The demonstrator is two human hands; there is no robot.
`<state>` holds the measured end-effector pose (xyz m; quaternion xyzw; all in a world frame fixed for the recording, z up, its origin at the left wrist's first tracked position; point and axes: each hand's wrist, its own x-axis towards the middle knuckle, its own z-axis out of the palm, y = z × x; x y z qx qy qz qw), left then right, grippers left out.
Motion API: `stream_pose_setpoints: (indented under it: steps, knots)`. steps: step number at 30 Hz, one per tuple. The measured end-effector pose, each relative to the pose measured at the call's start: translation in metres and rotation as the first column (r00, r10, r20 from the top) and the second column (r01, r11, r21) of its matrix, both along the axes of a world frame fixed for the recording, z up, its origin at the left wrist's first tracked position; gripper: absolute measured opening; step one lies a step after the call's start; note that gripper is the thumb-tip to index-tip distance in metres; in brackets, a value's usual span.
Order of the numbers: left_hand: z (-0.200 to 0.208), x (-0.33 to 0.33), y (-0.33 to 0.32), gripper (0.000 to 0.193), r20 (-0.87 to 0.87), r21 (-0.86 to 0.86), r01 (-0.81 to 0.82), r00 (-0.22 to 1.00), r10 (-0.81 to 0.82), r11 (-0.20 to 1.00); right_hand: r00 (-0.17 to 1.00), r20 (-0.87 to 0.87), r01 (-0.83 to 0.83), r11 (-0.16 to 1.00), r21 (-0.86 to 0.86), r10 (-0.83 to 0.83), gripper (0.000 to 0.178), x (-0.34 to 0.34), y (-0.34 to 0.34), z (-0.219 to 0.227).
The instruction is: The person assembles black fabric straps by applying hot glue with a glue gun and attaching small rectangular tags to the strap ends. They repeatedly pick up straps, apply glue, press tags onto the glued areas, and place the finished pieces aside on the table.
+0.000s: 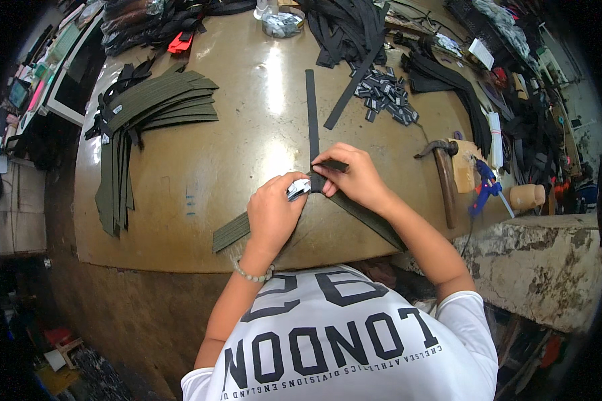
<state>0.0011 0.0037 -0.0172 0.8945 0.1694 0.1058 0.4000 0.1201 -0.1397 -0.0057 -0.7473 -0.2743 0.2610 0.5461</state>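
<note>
At the middle of the table an olive-green ribbed strap (pixel 366 218) bends into a peak, its two ends slanting down toward me on either side. My left hand (pixel 274 210) closes over the left leg of this strap, with a small white piece with dark marks (pixel 299 190) showing at its thumb and fingers. My right hand (pixel 356 179) pinches a short dark strap end (pixel 332 164) beside the peak. A narrow black strap (pixel 312 110) runs straight away from the join. How the pieces meet beneath my fingers is partly hidden.
Olive straps (pixel 160 100) lie stacked at the left. Beyond my hands are black straps (pixel 344 30), a pile of small dark tags (pixel 386 93) and a round clear container (pixel 283 23). A hammer (pixel 443 180), blue glue gun (pixel 486 187) and tape roll (pixel 527 196) lie right.
</note>
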Motion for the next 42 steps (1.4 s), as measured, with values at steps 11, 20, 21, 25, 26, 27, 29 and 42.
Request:
stream_pose_setpoints:
  steps: [11, 20, 21, 25, 26, 27, 29, 42]
  knots:
    - [0.006, 0.002, -0.008, 0.026, -0.015, 0.096, -0.007, 1.0, 0.008, 0.995, 1.0, 0.018, -0.023, 0.993, -0.114, 0.026, 0.009, 0.008, 0.007, 0.003]
    - [0.011, 0.0, -0.013, 0.043, -0.151, 0.42, 0.172, 0.981, -0.118, 0.891, 0.736, 0.676, 0.302, 0.901, -0.312, -0.012, 0.013, 0.0, 0.002, 0.007]
    - [0.011, -0.001, -0.012, 0.045, -0.176, 0.431, 0.189, 0.977, -0.124, 0.882, 0.734, 0.678, 0.19, 0.952, -0.239, 0.024, 0.014, -0.014, -0.006, 0.003]
    - [0.006, -0.001, -0.003, 0.04, 0.032, 0.231, 0.129, 0.99, -0.14, 0.964, 0.663, 0.739, -0.015, 0.989, -0.145, 0.119, 0.04, -0.054, -0.03, -0.014]
    - [0.004, 0.0, 0.001, 0.037, 0.17, 0.1, 0.085, 0.98, -0.101, 0.991, 0.659, 0.74, -0.026, 0.987, -0.156, 0.134, 0.044, -0.057, -0.032, -0.017]
    - [0.002, 0.001, 0.003, 0.034, 0.27, -0.031, 0.042, 0.962, -0.032, 0.999, 0.653, 0.742, -0.036, 0.985, -0.167, 0.15, 0.048, -0.059, -0.033, -0.02]
    - [-0.001, -0.002, 0.005, 0.038, 0.231, 0.015, 0.089, 0.969, -0.09, 0.996, 0.624, 0.757, -0.049, 0.976, -0.21, 0.194, 0.053, -0.057, -0.034, -0.023]
    - [-0.002, -0.006, 0.003, 0.036, 0.087, 0.1, 0.084, 0.992, -0.092, 0.992, 0.647, 0.726, -0.054, 0.964, -0.26, 0.232, 0.043, -0.05, -0.031, -0.01]
